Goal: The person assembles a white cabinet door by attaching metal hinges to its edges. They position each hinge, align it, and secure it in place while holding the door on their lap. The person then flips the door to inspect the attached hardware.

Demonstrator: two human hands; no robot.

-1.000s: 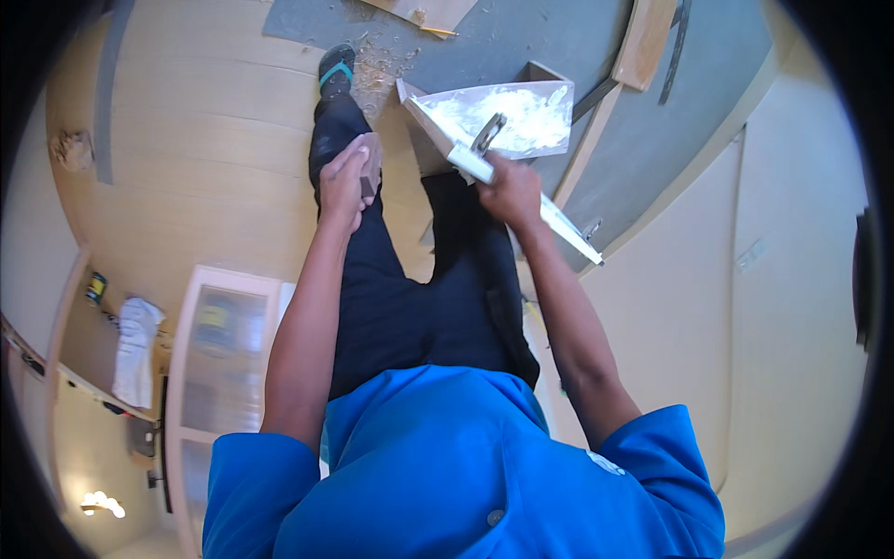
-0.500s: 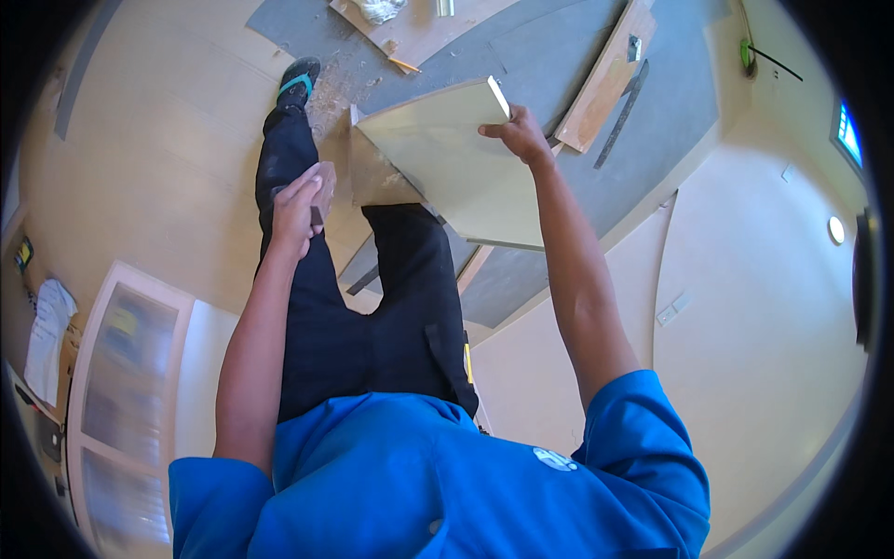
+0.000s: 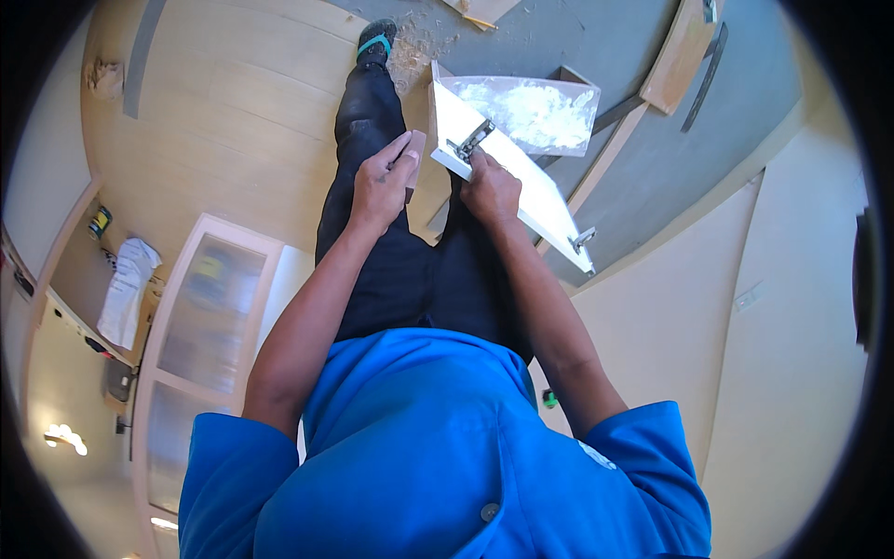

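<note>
My left hand [image 3: 380, 191] is closed round a flat reddish-brown block [image 3: 415, 156], which looks like a sanding block, held in front of my left thigh. Just right of it, my right hand [image 3: 491, 193] grips the near edge of a white cabinet door [image 3: 535, 191]. Metal hinges are fixed to the door: one hinge [image 3: 472, 140] lies at my right fingertips, and another hinge [image 3: 583, 239] sits near its right end. The block and the door are apart. Behind the door, a pale surface [image 3: 526, 102] is smeared with white powder.
Wood shavings [image 3: 419, 51] lie beside my left foot [image 3: 376, 42]. A wooden board [image 3: 680, 61] and a dark strip [image 3: 705, 79] rest on the grey floor covering [image 3: 754, 84]. A pencil [image 3: 479, 20] lies on a board at the top. A framed glass door [image 3: 209, 317] stands at left.
My right hand has turned and lowered the panel, so its hinged side now shows and the powdered surface is uncovered. My left hand has moved rightward with the block.
</note>
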